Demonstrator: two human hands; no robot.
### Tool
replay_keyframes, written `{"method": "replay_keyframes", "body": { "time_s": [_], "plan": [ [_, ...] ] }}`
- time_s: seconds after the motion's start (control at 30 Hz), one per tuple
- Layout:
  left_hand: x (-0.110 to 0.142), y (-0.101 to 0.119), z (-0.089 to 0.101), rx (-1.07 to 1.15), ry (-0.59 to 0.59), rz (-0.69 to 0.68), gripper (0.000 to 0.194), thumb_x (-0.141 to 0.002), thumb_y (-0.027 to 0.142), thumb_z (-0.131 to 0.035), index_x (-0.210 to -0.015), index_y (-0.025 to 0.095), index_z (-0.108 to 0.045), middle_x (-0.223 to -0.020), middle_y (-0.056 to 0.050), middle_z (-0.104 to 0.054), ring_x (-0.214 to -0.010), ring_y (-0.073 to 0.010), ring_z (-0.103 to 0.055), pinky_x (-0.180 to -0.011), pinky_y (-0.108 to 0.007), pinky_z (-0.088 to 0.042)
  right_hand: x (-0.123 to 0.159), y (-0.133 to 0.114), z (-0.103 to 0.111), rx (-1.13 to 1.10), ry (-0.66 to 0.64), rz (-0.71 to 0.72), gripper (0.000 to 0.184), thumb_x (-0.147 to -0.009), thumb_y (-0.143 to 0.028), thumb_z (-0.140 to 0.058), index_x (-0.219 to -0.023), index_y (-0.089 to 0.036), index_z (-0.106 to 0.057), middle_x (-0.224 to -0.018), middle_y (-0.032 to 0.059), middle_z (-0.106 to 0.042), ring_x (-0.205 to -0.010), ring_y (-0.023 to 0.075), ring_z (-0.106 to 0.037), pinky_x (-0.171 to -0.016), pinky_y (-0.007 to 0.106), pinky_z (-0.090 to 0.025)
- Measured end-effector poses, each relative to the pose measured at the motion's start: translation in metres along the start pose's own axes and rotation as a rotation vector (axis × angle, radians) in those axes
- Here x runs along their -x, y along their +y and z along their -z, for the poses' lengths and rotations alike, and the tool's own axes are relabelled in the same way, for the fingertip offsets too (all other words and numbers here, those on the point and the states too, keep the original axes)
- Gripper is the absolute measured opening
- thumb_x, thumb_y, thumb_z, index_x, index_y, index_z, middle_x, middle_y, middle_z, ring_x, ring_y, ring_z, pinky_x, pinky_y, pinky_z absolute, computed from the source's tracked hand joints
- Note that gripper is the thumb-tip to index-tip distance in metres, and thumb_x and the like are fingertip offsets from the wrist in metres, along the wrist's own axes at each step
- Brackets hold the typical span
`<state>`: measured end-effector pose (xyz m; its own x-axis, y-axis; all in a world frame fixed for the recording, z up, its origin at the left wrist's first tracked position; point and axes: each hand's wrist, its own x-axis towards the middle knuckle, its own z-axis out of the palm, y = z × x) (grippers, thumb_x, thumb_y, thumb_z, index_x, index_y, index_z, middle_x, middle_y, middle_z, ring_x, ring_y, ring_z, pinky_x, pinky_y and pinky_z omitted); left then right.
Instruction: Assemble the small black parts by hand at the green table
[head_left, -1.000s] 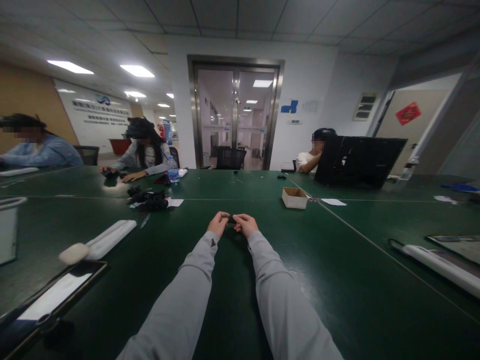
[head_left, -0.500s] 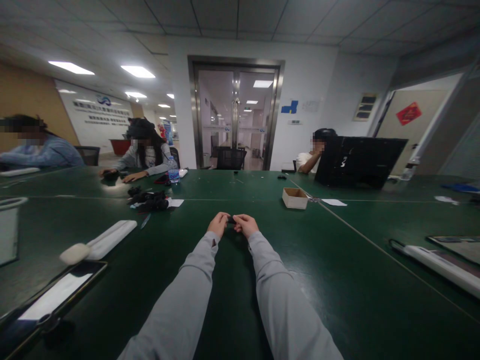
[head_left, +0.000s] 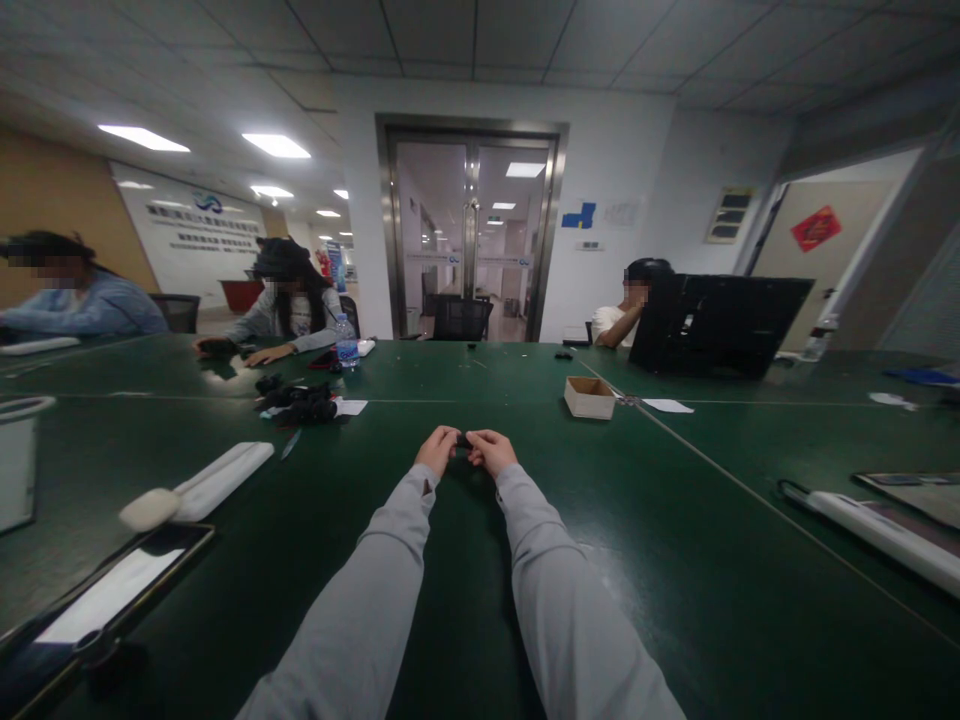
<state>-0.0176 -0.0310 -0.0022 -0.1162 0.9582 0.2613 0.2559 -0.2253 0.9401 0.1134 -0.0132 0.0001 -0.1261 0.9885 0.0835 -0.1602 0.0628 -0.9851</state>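
A small dark object [head_left: 462, 440] is pinched between my two hands over the green table [head_left: 637, 560]; it is too small and too covered by fingers to name. My left hand [head_left: 437, 450] closes on its left end. From the other side, my right hand [head_left: 491, 450] grips it with thumb and fingers. Both forearms, in grey sleeves, reach forward along the table. A small open cardboard box [head_left: 590, 400] stands ahead and to the right of my right hand.
Leftward lie a bundle of black items [head_left: 300, 400], a water bottle [head_left: 346, 342], a white elongated case [head_left: 225, 480] and a phone [head_left: 112, 590]. A black monitor [head_left: 720, 325] stands at the right. Several people sit across the table, one with a hand [head_left: 270, 354] resting on it.
My hands stay almost in place, still holding the small dark object. Across the table at left, a person's hand with a dark object has shifted slightly.
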Motion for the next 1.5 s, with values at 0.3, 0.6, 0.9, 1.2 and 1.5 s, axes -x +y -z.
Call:
{"method": "replay_keyframes", "body": {
  "time_s": [0.3, 0.6, 0.9, 1.2, 1.5],
  "plan": [
    [0.0004, -0.0005, -0.0006, 0.015, 0.008, -0.018, 0.019, -0.072, 0.025, -0.042, -0.081, 0.018, -0.056, -0.070, 0.001, -0.055, -0.057, -0.0090, -0.048, -0.050, -0.019, -0.037, 0.0005, -0.0002, -0.0006, -0.008, 0.001, 0.011, 0.025, -0.059, -0.030, -0.068, -0.072, -0.011, -0.058, -0.043, -0.0021, -0.054, -0.036, 0.0066, -0.049, -0.034, 0.015, -0.037],
    [0.0003, -0.0005, 0.0003, -0.013, -0.027, -0.015, 0.019, -0.072, 0.024, -0.043, -0.082, 0.018, -0.057, -0.057, 0.003, -0.048, -0.051, -0.0081, -0.043, -0.050, -0.019, -0.035, 0.0008, -0.0005, -0.0002, 0.001, -0.006, 0.019, 0.024, -0.061, -0.030, -0.068, -0.072, -0.011, -0.058, -0.044, -0.0021, -0.055, -0.036, 0.0059, -0.049, -0.034, 0.014, -0.037],
    [-0.0008, -0.0011, -0.0006, 0.035, -0.039, 0.005, 0.022, -0.071, 0.026, -0.042, -0.087, 0.020, -0.056, -0.053, 0.005, -0.043, -0.045, -0.0074, -0.039, -0.046, -0.018, -0.032, -0.0006, 0.0006, 0.0004, 0.008, -0.017, 0.006, 0.023, -0.062, -0.030, -0.067, -0.073, -0.011, -0.059, -0.043, -0.0010, -0.055, -0.036, 0.0065, -0.050, -0.033, 0.014, -0.038],
    [-0.0023, -0.0037, -0.0009, 0.052, -0.047, 0.016, 0.021, -0.071, 0.023, -0.039, -0.083, 0.018, -0.055, -0.044, 0.006, -0.039, -0.041, -0.0074, -0.037, -0.042, -0.018, -0.030, 0.0004, -0.0001, 0.0000, -0.002, -0.012, -0.001, 0.023, -0.062, -0.030, -0.067, -0.072, -0.011, -0.058, -0.043, -0.0013, -0.055, -0.036, 0.0064, -0.049, -0.034, 0.014, -0.038],
    [-0.0023, -0.0033, -0.0006, 0.081, -0.045, 0.003, 0.023, -0.070, 0.022, -0.040, -0.086, 0.018, -0.056, -0.046, 0.006, -0.043, -0.042, -0.0073, -0.039, -0.043, -0.018, -0.031, 0.0004, -0.0005, -0.0002, -0.024, -0.011, -0.012, 0.021, -0.063, -0.028, -0.067, -0.072, -0.011, -0.058, -0.042, -0.0013, -0.055, -0.035, 0.0063, -0.049, -0.033, 0.014, -0.038]
  ]
}}
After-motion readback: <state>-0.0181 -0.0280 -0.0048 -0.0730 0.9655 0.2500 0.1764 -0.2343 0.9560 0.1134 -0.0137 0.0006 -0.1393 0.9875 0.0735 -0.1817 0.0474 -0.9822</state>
